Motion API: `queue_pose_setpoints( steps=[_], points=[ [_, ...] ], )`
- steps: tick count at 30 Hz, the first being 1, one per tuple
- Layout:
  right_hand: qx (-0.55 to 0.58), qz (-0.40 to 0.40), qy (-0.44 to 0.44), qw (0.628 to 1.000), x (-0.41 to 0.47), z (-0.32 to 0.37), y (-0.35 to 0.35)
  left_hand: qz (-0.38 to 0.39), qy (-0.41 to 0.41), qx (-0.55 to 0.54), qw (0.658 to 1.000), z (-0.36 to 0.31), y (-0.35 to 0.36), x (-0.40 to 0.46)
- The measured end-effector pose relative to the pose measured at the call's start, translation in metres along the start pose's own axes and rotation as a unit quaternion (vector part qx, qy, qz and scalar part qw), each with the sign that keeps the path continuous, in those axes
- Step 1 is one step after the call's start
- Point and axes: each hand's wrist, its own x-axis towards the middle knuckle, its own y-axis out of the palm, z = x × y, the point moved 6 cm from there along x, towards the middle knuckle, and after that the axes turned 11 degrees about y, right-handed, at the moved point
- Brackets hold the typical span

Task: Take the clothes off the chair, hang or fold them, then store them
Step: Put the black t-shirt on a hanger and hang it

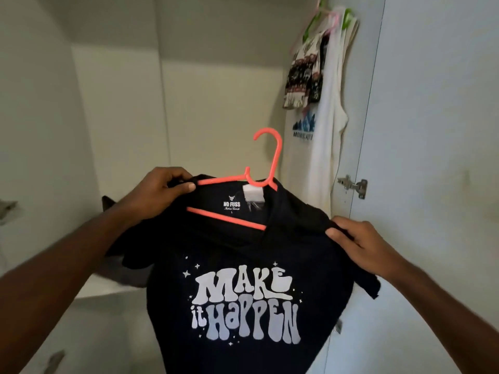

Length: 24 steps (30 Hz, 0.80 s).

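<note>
A black T-shirt (243,306) with pale "MAKE it HAPPEN" lettering hangs on a coral plastic hanger (266,157), held up in front of an open white wardrobe. My left hand (159,190) pinches the shirt's left shoulder at the hanger's arm. My right hand (359,241) grips the right shoulder fabric. The hanger's hook points up, free of any rail. The hanger's right arm is hidden inside the shirt.
Inside the wardrobe at upper right hang a white printed tank top (321,125) and a patterned garment (302,74) on green and pink hangers. The open wardrobe door (432,130) with its metal hinge (353,184) stands at right. A white shelf (108,287) lies low left.
</note>
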Motion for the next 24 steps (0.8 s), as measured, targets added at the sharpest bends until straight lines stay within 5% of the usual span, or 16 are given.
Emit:
queue_pose_setpoints(
  steps=[8,15,24],
  points=[
    [-0.044,-0.063,0.037,0.996,0.09,0.052,-0.059,-0.007,0.116,-0.006,0.993,0.017,-0.013,0.148],
    [-0.099,-0.072,0.16,0.98,0.141,-0.008,-0.139,-0.047,0.121,-0.031,0.991,0.041,-0.033,0.229],
    [-0.017,-0.058,0.059,0.996,0.216,-0.016,-0.142,-0.073,0.1,-0.031,0.992,0.065,-0.028,0.293]
  ],
)
